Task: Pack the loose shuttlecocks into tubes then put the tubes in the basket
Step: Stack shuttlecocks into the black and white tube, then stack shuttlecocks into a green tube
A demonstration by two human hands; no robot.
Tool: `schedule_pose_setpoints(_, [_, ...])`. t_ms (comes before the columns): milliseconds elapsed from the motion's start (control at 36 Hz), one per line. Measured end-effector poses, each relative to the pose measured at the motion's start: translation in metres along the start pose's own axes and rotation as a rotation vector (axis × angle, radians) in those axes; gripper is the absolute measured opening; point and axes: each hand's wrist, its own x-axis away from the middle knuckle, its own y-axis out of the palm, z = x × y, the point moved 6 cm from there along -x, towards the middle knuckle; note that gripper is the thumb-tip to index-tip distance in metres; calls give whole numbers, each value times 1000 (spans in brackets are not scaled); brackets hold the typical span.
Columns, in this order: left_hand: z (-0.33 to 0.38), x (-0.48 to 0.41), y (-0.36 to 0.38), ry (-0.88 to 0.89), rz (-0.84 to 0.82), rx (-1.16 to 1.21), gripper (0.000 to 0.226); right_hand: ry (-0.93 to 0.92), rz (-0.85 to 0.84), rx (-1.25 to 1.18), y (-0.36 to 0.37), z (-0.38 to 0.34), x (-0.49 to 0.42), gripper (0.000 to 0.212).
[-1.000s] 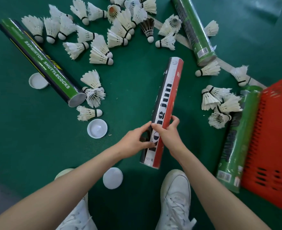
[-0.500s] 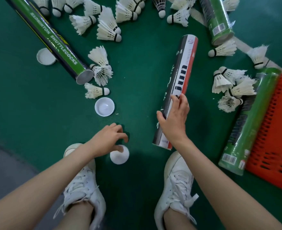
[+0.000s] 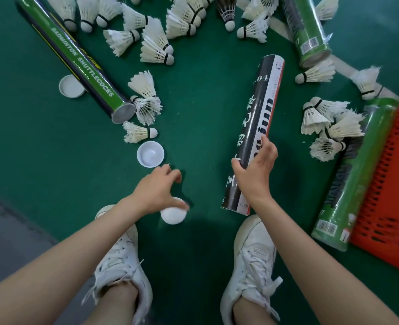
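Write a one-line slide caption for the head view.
On a green floor strewn with shuttlecocks, the right hand grips a black-and-red tube while the left hand grasps a white cap.

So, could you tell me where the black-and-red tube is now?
Head view, right of centre: the black-and-red tube is held by the right hand, near end by the right shoe.

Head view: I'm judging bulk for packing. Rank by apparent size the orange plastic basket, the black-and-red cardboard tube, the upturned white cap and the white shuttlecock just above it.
1. Orange plastic basket, even cropped by the frame.
2. Black-and-red cardboard tube.
3. Upturned white cap and white shuttlecock above it: look alike, so unranked.
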Motion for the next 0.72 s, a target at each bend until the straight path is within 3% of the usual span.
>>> schedule_pose_setpoints(83, [7,16,24,63,-211,-344,104,15,-8,-3,-2,2,-3,72])
schedule_pose_setpoints(167, [11,19,36,64,-176,-383,97,26,-14,-12,-2,1,-3,71])
schedule_pose_setpoints(250, [9,16,31,37,-55,-202,72,22,-20,-20,-2,1,-2,69])
schedule_pose_setpoints(444, [10,-13,-1,-10,185,134,64,-37,-37,-62,-4,3,-3,58])
schedule_pose_setpoints(611, [58,-46,-44,-61,371,547,54,69,95,-97,-47,19,-29,42])
schedule_pose_setpoints(722, [108,-62,-67,62,427,733,55,75,250,86,-100,36,-50,43])
